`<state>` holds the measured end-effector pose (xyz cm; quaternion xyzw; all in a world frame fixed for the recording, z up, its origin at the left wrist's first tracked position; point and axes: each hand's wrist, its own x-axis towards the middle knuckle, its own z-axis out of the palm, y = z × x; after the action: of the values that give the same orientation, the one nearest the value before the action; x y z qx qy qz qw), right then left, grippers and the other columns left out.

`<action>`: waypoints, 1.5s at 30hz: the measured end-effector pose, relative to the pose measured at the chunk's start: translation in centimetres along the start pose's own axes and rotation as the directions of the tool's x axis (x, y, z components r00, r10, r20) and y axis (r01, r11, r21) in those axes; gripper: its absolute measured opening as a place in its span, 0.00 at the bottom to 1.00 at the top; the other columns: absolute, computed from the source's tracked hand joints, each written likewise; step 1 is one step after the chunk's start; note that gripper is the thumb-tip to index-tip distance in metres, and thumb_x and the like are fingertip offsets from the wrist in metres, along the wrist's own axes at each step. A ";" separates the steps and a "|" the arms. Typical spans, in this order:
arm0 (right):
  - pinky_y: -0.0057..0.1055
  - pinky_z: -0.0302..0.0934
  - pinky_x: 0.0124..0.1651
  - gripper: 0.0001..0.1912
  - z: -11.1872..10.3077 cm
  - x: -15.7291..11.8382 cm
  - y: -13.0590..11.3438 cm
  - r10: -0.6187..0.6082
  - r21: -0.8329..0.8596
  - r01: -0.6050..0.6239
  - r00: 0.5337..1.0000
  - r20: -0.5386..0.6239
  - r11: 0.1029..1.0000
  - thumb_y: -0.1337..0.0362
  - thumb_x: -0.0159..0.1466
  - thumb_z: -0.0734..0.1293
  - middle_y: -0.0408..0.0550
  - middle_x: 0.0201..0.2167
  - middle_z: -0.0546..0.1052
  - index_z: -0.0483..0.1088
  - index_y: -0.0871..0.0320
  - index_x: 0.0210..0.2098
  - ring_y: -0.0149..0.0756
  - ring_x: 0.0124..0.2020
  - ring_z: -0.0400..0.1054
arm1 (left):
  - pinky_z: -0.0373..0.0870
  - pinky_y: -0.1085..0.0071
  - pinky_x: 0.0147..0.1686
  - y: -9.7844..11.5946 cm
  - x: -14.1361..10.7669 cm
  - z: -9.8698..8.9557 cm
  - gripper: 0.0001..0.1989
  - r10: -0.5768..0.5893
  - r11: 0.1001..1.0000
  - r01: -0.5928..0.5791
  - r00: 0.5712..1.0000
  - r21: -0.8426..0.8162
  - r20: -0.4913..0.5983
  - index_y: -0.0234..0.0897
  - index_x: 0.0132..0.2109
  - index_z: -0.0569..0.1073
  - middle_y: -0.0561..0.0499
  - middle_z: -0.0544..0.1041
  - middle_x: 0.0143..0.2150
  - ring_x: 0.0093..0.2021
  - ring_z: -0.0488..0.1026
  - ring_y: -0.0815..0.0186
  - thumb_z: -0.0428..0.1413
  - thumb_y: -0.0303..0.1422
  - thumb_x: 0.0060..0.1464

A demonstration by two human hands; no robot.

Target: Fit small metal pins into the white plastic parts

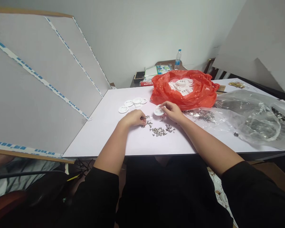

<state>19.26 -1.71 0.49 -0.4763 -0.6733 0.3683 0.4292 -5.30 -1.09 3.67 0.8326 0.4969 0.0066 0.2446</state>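
Observation:
My right hand (172, 111) grips a round white plastic disc (158, 110) by its edge, just above the table. My left hand (134, 118) is closed in a pinch beside the small metal parts. A thin dark sliver shows at its fingertips, too small to name. Beneath and between both hands lies a loose pile of small metal parts (159, 131), with smaller clusters (170, 128) around it. Several more white discs (129, 103) lie past my left hand, some overlapping.
A red plastic bag (184, 103) full of white discs (184, 85) stands behind my right hand. Clear plastic bags (254, 118) of metal parts cover the table's right side. A grey panel (38, 72) rises on the left; a water bottle (178, 60) stands at the back.

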 end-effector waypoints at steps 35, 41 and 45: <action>0.22 0.61 0.33 0.17 0.1 -0.2 -0.2 -0.108 -0.002 0.109 0.984 0.142 0.994 0.55 0.64 0.64 0.48 0.32 0.72 0.69 0.64 0.45 0.22 0.27 0.65 | 0.68 0.69 0.36 0.3 2.2 1.9 0.11 0.045 0.710 -0.362 0.879 -0.604 -0.474 0.34 0.39 0.73 0.46 0.78 0.36 0.34 0.72 0.68 0.62 0.37 0.51; 0.22 0.61 0.33 0.21 0.3 -0.1 0.0 -0.135 0.005 0.135 0.982 0.131 0.991 0.52 0.63 0.64 0.50 0.37 0.74 0.70 0.65 0.44 0.23 0.30 0.66 | 0.67 0.70 0.34 0.2 2.2 2.0 0.14 0.020 0.742 -0.341 0.872 -0.577 -0.490 0.32 0.37 0.76 0.46 0.78 0.38 0.32 0.70 0.70 0.64 0.38 0.46; 0.22 0.60 0.32 0.22 0.4 -0.1 0.0 -0.145 0.006 0.146 0.981 0.128 0.989 0.51 0.62 0.65 0.50 0.38 0.74 0.70 0.65 0.45 0.23 0.29 0.65 | 0.68 0.69 0.36 0.0 2.4 2.2 0.13 -0.018 0.751 -0.329 0.857 -0.573 -0.515 0.32 0.37 0.77 0.46 0.78 0.37 0.32 0.70 0.69 0.64 0.38 0.47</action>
<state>18.90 -1.83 0.34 -0.4017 -0.7331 0.3648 0.4100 -3.52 0.03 1.22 0.7074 0.4355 0.4081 0.3788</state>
